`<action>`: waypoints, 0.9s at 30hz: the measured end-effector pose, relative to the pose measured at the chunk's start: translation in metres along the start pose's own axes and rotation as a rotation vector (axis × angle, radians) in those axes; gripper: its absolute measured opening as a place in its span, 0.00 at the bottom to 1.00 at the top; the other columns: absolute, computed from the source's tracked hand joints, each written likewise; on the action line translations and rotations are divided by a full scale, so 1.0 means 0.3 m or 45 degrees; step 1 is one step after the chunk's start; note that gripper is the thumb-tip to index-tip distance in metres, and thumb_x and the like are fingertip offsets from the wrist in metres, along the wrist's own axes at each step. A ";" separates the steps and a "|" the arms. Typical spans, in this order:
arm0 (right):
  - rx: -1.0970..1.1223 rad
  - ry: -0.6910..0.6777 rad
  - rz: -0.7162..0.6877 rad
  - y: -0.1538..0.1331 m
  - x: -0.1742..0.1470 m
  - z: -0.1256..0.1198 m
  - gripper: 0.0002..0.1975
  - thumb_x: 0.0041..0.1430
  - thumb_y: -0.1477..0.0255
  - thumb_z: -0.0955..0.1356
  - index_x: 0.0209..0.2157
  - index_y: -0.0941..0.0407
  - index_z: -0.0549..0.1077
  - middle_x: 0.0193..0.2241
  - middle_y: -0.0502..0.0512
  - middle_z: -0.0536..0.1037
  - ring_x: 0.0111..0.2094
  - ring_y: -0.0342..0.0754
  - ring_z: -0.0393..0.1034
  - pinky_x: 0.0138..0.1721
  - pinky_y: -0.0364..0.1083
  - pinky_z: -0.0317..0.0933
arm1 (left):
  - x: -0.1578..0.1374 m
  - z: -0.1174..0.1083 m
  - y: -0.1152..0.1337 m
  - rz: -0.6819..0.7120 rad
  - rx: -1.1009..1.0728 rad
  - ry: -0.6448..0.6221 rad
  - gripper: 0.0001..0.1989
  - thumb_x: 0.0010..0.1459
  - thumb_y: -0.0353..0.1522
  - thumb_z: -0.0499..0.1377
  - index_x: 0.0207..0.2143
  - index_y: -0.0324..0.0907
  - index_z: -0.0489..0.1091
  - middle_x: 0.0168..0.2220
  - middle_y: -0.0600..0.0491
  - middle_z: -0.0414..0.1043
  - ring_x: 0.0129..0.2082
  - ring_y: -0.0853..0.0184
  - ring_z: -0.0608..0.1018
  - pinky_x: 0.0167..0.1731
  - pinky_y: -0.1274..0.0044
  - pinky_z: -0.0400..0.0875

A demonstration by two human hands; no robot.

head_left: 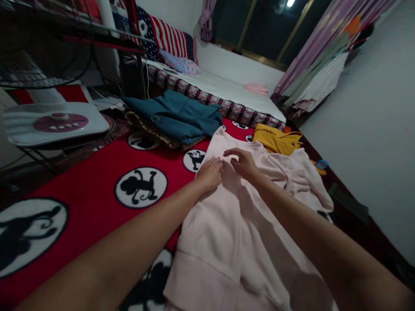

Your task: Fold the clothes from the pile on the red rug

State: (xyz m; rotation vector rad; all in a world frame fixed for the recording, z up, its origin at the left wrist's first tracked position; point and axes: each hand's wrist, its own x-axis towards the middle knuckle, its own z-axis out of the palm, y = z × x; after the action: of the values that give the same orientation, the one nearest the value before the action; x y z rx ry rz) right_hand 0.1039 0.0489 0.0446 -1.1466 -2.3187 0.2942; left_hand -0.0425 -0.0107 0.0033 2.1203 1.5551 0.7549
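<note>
A pale pink sweatshirt-like garment [220,233] lies spread on a red blanket, its wide hem band towards me and a sleeve bunched at the right. My left hand [210,173] rests on the garment's left edge, fingers stretched out over the fabric. Just to the right, my right hand [244,163] hovers at or just above the cloth, its fingers curved and apart from the thumb. Whether its fingertips touch the fabric is unclear. Beyond my hands sits a folded teal garment [181,114], and a mustard yellow garment [275,139] lies at the far right.
The red blanket [94,172] with round monkey prints stretches to the left. A white fan base [58,123] stands on a stool there. Farther back are a white-topped bed [223,88], a flag-patterned cushion [170,36] and a pink folded cloth [256,89]. A wall borders the right.
</note>
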 end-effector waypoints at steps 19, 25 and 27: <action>-0.264 -0.605 -0.537 -0.599 -0.727 0.001 0.08 0.60 0.73 0.66 0.42 0.55 0.68 0.37 0.54 0.74 0.35 0.49 0.65 0.36 0.48 0.58 | 0.022 -0.093 -0.084 0.284 -0.168 -0.394 0.26 0.53 0.25 0.54 0.57 0.34 0.66 0.65 0.39 0.53 0.65 0.57 0.57 0.64 0.66 0.47; -0.351 -0.409 -0.593 -0.630 -0.687 0.008 0.06 0.55 0.81 0.65 0.32 0.56 0.66 0.28 0.52 0.72 0.27 0.47 0.63 0.27 0.45 0.56 | 0.017 -0.093 -0.082 0.305 -0.088 -0.408 0.26 0.55 0.26 0.54 0.57 0.36 0.66 0.66 0.41 0.52 0.66 0.57 0.54 0.64 0.65 0.45; -0.113 -0.362 -0.502 -0.622 -0.665 -0.064 0.07 0.54 0.82 0.65 0.30 0.56 0.66 0.26 0.51 0.71 0.25 0.44 0.63 0.26 0.43 0.56 | 0.015 -0.095 -0.076 0.303 -0.044 -0.419 0.25 0.56 0.27 0.53 0.58 0.37 0.65 0.66 0.41 0.51 0.67 0.58 0.53 0.64 0.65 0.43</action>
State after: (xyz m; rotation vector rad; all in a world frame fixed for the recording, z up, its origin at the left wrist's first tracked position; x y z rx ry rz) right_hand 0.0886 -0.2237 0.0650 -0.6946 -2.7674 0.2192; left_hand -0.0765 0.0006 0.0123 2.2910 1.1266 0.4693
